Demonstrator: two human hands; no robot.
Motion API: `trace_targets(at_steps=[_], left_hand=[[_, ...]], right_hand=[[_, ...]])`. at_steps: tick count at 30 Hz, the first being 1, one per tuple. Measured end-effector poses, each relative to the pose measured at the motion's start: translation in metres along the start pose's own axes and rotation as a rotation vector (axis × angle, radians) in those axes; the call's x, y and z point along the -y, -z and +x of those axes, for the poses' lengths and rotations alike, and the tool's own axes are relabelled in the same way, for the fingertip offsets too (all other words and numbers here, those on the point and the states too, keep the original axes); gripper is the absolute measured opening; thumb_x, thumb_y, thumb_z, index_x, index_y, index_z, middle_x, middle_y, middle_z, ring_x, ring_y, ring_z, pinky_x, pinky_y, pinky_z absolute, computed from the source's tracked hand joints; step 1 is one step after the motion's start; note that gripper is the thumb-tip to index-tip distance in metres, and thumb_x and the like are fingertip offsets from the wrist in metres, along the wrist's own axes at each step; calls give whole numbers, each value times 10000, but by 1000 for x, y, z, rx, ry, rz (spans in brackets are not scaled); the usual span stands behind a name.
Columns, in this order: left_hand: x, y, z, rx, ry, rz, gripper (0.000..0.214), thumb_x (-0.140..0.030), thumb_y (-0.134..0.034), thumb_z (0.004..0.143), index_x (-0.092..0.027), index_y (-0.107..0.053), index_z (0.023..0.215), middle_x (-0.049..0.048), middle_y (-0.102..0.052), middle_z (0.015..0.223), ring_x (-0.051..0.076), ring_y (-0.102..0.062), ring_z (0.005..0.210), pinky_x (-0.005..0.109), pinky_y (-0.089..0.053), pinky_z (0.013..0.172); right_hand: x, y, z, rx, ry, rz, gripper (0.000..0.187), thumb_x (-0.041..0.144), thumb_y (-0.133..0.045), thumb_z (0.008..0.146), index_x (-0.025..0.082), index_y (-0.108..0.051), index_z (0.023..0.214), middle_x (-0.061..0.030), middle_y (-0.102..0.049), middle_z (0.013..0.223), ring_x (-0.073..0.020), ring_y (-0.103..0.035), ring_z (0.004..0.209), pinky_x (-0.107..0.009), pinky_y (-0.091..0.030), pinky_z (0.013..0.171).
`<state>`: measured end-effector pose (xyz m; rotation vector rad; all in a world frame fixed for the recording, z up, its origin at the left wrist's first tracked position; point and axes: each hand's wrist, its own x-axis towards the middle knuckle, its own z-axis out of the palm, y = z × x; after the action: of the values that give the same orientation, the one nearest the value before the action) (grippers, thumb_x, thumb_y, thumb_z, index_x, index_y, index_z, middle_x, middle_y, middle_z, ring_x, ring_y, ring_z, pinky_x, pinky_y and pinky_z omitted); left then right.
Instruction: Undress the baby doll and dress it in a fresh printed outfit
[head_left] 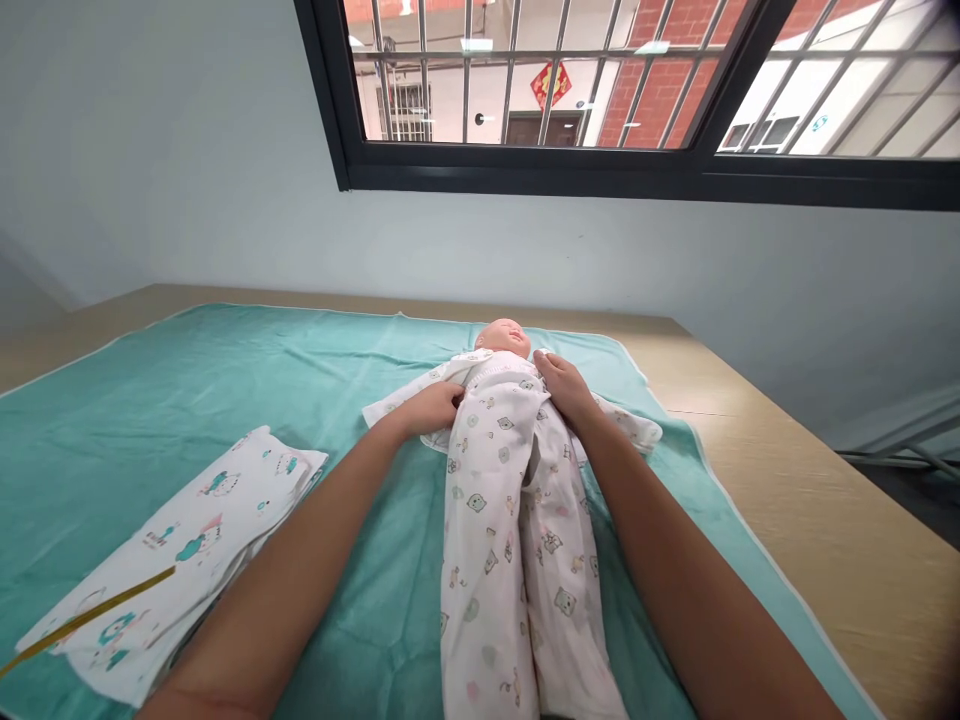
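Note:
A baby doll (pixel 504 338) lies on its back with its head at the far end. It has on a white printed top (pixel 401 396) with both sleeves spread outward. White baby pants (pixel 484 480) with small animal prints cover its front, waistband near the chest and legs stretching toward me. My left hand (pixel 435 407) is closed at the left side of the pants below the waistband, fingertips partly hidden by cloth. At the upper right edge of the pants, my right hand (pixel 564 386) grips the fabric near the waistband, its fingers bent.
A turquoise cloth (pixel 262 370) covers much of the wooden table (pixel 750 470). A folded white printed cloth (pixel 195 545) lies to the left, a thin yellowish strip (pixel 97 612) across it. Behind the table are a wall and a barred window (pixel 525 178).

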<state>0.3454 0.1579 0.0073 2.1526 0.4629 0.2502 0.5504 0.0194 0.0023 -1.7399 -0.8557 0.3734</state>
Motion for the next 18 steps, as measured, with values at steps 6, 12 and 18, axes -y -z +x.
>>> trace_targets(at_steps=[6, 12, 18], left_hand=[[-6, 1, -4, -76, 54, -287, 208, -220, -670, 642, -165, -706, 839, 40, -713, 839, 205, -615, 760, 269, -454, 609], [4, -16, -3, -86, 175, -823, 182, -179, -663, 671, -139, -658, 849, 40, -681, 779, 144, -619, 691, 237, -487, 606], [13, -36, -5, -126, 95, -981, 337, -49, -702, 555, -151, -679, 875, 51, -719, 808, 203, -671, 750, 312, -561, 677]], right_hand=[[2, 5, -7, 149, -102, 395, 412, 648, -594, 822, 236, -594, 804, -19, -649, 808, -189, -575, 727, -302, -475, 640], [-1, 8, -4, 170, -195, 478, 380, 592, -714, 753, 235, -610, 830, 7, -647, 774, -172, -580, 705, -297, -499, 647], [3, 13, -11, 183, -217, 564, 298, 450, -755, 715, 219, -581, 788, 25, -609, 718, -142, -550, 647, -271, -470, 614]])
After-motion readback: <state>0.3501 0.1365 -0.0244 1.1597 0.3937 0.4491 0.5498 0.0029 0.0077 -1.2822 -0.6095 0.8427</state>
